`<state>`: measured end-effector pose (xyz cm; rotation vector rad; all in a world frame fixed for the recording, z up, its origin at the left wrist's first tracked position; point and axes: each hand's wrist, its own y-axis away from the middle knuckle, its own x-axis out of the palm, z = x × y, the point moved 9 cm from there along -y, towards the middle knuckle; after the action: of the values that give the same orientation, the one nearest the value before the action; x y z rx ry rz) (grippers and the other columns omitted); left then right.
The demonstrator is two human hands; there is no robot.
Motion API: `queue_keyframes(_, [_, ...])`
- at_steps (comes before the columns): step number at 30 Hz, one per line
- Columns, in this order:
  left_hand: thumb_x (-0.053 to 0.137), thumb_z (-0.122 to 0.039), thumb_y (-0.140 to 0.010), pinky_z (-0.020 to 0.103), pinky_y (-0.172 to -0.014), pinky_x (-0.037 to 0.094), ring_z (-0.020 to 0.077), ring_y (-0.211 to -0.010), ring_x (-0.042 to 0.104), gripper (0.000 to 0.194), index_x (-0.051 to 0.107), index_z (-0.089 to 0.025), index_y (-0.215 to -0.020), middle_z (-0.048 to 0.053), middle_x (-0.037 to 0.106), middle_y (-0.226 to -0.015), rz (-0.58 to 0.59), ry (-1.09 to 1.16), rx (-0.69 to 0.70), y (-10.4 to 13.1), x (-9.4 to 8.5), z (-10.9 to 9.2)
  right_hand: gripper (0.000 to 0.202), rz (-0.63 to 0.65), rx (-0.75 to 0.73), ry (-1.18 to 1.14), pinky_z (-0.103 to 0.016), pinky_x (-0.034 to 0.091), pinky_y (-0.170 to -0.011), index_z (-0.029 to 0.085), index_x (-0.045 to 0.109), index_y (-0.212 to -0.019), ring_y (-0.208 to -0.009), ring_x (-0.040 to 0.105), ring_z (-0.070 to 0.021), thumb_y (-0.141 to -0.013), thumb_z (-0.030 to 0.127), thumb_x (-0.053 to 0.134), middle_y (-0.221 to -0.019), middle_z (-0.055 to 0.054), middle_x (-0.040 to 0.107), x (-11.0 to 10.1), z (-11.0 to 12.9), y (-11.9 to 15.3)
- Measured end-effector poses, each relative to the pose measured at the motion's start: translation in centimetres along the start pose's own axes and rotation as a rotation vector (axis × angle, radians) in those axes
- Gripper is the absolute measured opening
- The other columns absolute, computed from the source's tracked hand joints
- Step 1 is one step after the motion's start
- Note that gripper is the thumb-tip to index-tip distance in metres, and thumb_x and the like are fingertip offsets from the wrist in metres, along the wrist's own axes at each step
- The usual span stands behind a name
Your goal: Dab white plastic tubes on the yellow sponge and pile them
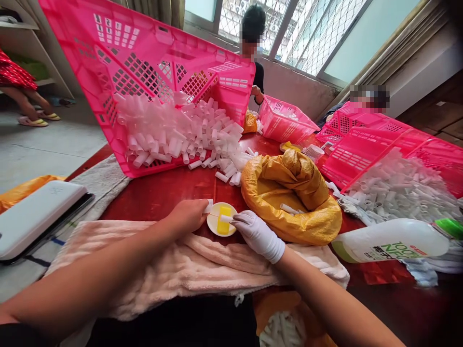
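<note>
My bare left hand (188,215) is closed, with a short white plastic tube (208,206) at its fingertips. A thin orange-brown line, too fine to name, runs from it toward my right hand (257,232). That hand wears a white glove and pinches another white tube (226,219) above a yellow sponge-like block (223,228). The block lies in a small pale dish (211,224) between my hands. Beside my right hand, a yellow woven sack (307,224) with a rolled rim holds a few tubes (289,208).
A tilted pink crate (152,41) spills many tubes (213,132) onto the red table (162,193). A bottle (394,243) lies at right, near more crates (369,149). A pink towel (202,270) covers the near edge. Two people sit across; another stands left.
</note>
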<state>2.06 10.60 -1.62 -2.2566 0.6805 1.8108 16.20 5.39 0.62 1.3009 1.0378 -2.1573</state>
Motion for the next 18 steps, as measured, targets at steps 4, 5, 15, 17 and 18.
queue_keyframes(4, [0.044,-0.032,-0.088,0.034,-0.075,0.047,0.0273,-0.092,0.065,0.025,0.060,-0.017,-0.099,0.013,0.069,-0.097,-0.004,-0.018,0.007,-0.1,0.0,0.0,0.031,-0.039,0.062,0.006,-0.043,0.051,-0.091,0.020,0.057,-0.121,-0.102,0.059,-0.0234,-0.091,0.019,0.048,-0.112,-0.012,0.064,-0.6,-0.1,0.2])
queue_keyframes(5, [0.044,-0.033,-0.088,0.034,-0.075,0.047,0.0274,-0.092,0.065,0.025,0.060,-0.017,-0.100,0.013,0.069,-0.097,-0.005,-0.025,0.008,-0.1,0.1,0.0,0.030,-0.032,0.087,0.051,-0.044,0.051,-0.090,0.019,0.058,-0.119,-0.100,0.059,-0.0242,-0.091,0.019,0.048,-0.111,-0.012,0.064,-0.4,-0.2,0.2])
queue_keyframes(15, [0.043,-0.033,-0.088,0.032,-0.077,0.047,0.0250,-0.095,0.065,0.025,0.060,-0.020,-0.101,0.009,0.070,-0.099,0.009,-0.020,-0.002,0.0,0.1,0.1,0.036,0.084,0.029,0.076,-0.040,0.053,-0.086,0.026,0.055,-0.127,-0.102,0.061,-0.0232,-0.093,0.019,0.046,-0.119,-0.010,0.063,1.3,2.1,2.2])
queue_keyframes(17, [0.044,-0.033,-0.088,0.031,-0.077,0.047,0.0245,-0.094,0.065,0.025,0.060,-0.020,-0.101,0.009,0.070,-0.099,0.007,-0.023,0.000,0.0,0.1,0.2,0.036,0.022,0.074,0.075,-0.041,0.053,-0.086,0.020,0.054,-0.128,-0.106,0.059,-0.0250,-0.092,0.021,0.049,-0.120,-0.015,0.061,0.8,1.7,2.1])
queue_keyframes(18, [0.044,-0.033,-0.088,0.031,-0.077,0.047,0.0248,-0.094,0.065,0.025,0.060,-0.019,-0.101,0.009,0.070,-0.099,0.005,-0.021,0.003,-0.1,0.1,0.2,0.034,0.001,0.087,0.091,-0.041,0.054,-0.084,0.019,0.055,-0.126,-0.105,0.060,-0.0252,-0.093,0.021,0.048,-0.118,-0.016,0.062,0.7,1.5,2.1])
